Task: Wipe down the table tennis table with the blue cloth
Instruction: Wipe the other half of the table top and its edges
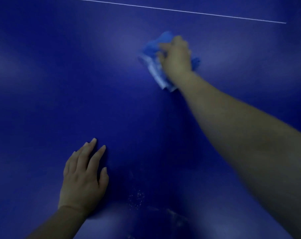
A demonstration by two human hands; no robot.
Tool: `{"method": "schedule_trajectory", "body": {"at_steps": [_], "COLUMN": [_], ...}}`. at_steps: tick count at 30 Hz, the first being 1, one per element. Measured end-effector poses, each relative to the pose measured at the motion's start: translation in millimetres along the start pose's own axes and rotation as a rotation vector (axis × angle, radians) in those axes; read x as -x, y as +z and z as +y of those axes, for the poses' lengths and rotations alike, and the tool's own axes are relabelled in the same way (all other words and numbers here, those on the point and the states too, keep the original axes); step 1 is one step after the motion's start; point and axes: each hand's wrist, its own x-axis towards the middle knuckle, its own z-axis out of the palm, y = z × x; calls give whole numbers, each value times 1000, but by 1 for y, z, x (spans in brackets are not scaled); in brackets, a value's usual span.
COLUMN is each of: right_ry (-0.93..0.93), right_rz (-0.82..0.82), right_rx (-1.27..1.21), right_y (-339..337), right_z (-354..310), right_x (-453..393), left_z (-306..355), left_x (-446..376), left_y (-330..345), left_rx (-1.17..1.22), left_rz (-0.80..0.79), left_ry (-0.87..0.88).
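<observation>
The dark blue table tennis table (60, 83) fills nearly the whole head view. My right hand (176, 56) reaches far out over it and grips a crumpled blue cloth (155, 54), which lies bunched on the surface under my curled fingers; the hand and cloth are blurred. A paler part of the cloth trails back toward my wrist. My left hand (84, 176) rests flat on the table at the lower left, fingers straight and slightly spread, holding nothing.
A thin white line (172, 10) crosses the table at the top, slanting down to the right. Pale specks and smears of dust (137, 198) lie on the surface near the bottom middle, just right of my left hand.
</observation>
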Motion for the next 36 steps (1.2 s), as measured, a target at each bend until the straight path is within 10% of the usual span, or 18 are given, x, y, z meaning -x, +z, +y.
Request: {"method": "schedule_trajectory", "body": {"at_steps": [6, 15, 23, 30, 36], "right_ry": [-562, -42, -680, 22, -595], "right_rz": [-334, -48, -412, -20, -384], "right_rx": [-281, -95, -272, -68, -281], "right_y": [-20, -37, -65, -45, -58], "right_z": [-50, 21, -24, -30, -90], "right_x": [172, 117, 296, 229, 369], "left_z": [2, 4, 0, -11, -36], "left_x": [1, 2, 7, 41, 129], "left_y": [-2, -4, -3, -4, 6], "left_rx": [18, 49, 127, 165, 96], "left_rz": [15, 29, 66, 103, 118], "left_ry": [-1, 0, 19, -73, -137]}}
